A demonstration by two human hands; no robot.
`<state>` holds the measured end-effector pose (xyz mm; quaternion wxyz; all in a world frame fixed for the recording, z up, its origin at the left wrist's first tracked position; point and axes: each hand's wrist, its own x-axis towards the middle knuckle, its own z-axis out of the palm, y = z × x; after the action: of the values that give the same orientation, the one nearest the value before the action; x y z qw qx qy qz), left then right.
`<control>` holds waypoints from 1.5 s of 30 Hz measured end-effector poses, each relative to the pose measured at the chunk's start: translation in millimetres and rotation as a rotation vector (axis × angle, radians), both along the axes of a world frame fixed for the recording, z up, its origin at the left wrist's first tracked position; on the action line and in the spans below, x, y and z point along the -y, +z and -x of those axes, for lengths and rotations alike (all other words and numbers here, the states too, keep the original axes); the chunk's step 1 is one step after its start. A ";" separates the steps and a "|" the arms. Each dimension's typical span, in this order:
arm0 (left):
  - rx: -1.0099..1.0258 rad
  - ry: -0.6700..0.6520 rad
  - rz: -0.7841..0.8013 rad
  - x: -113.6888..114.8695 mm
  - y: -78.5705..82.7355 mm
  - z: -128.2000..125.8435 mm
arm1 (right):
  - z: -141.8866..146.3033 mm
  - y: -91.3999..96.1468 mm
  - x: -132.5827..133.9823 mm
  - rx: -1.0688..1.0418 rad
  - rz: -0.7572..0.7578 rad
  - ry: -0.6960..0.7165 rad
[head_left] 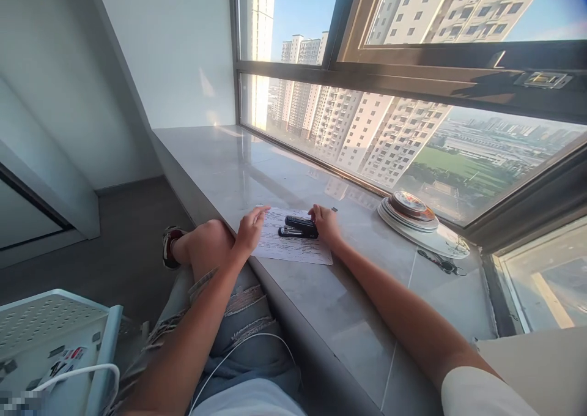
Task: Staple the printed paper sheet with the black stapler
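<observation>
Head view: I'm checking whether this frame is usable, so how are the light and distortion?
Head view: low sun glares on the window sill; the window frame bows from wide-angle distortion; the stapler and paper stay sharp; the lower-left corner is pixelated.

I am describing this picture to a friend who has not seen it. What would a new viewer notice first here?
First the big window with tall apartment towers behind it, filling the upper right. Then, mid-frame on the marble sill, a printed sheet with a black stapler on it: the right hand touches the stapler, the left hand rests on the sheet's left edge. Stacked plates sit further right.
</observation>
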<state>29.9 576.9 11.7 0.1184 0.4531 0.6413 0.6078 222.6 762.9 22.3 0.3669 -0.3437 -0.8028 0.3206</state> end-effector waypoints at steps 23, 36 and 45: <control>0.575 -0.043 -0.094 -7.6 -2.5 -4.0 | -17.3 21.0 18.8 0.197 -0.246 0.576; 1.092 -0.166 -0.092 8.9 29.5 -27.4 | -13.8 17.8 57.8 0.196 -1.217 0.425; 0.810 0.048 -0.128 15.8 25.8 -18.2 | -2.3 14.1 58.5 0.026 -0.504 0.185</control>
<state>48.2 561.0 37.5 0.3186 0.1684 0.5141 0.7783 224.9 704.4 36.4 0.3998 -0.1706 -0.8899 0.1385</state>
